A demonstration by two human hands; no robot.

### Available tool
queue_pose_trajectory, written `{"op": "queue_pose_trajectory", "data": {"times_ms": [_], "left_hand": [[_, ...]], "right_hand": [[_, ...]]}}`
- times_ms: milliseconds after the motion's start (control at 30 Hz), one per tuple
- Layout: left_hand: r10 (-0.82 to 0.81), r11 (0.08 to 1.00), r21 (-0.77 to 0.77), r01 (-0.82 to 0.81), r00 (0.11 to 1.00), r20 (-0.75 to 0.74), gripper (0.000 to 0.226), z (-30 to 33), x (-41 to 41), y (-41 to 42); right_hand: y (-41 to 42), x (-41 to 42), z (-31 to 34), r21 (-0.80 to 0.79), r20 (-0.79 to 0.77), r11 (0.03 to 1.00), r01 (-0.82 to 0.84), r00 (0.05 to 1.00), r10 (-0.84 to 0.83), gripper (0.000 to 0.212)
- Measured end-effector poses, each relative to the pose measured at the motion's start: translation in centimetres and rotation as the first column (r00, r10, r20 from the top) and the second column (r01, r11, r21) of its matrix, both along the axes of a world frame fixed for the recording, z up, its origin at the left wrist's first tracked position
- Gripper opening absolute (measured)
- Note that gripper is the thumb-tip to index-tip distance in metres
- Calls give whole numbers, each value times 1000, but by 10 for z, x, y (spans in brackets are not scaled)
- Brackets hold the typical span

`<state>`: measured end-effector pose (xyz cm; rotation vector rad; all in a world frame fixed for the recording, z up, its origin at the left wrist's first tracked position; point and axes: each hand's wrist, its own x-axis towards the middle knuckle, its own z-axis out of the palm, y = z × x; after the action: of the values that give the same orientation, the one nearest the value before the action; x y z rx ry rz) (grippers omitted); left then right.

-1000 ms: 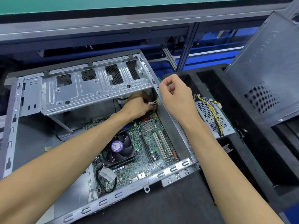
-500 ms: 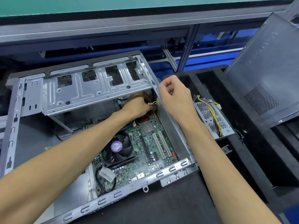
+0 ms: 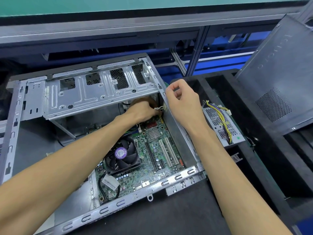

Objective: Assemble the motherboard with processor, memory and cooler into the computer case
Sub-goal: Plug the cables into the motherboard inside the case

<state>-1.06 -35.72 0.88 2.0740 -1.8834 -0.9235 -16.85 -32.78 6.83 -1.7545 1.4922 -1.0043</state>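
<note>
Motherboard point(image 3: 152, 150), with its cooler point(image 3: 122, 154) fitted, lay flat inside the open computer case point(image 3: 105, 87) on the dark tabletop point(image 3: 169, 214). Little had changed over the last second: the left hand point(image 3: 144, 111) stayed tucked under the drive bracket at the board's far corner, its grip curled around a small white connector point(image 3: 159, 108). The right hand point(image 3: 183, 100) kept resting on the case's side wall, fingers loosely curled, holding nothing visible. Cabling probably remained unfinished.
</note>
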Motion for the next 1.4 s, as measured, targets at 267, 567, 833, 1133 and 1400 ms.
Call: {"op": "queue_pose_trajectory", "data": {"times_ms": [267,567,833,1133,1400], "left_hand": [[-16,1000,-18,16,1000,6,24,-1,0,-1],[-22,999,-45,22,1000,7,18,-4,0,-2],[-7,1000,-30,6,999,-43,28,-1,4,0],[45,999,8,-45,998,-53,29,-2,0,2],[21,1000,-18,-21,1000,11,29,2,-3,4]], "right_hand": [[0,0,0,-9,22,1000,-3,1000,3,8],[1,0,0,-8,44,1000,-10,999,10,8],[0,0,1,4,33,1000,-1,999,0,8],[0,1,0,9,35,1000,0,999,-1,8],[1,0,1,21,23,1000,1,1000,-2,9]]}}
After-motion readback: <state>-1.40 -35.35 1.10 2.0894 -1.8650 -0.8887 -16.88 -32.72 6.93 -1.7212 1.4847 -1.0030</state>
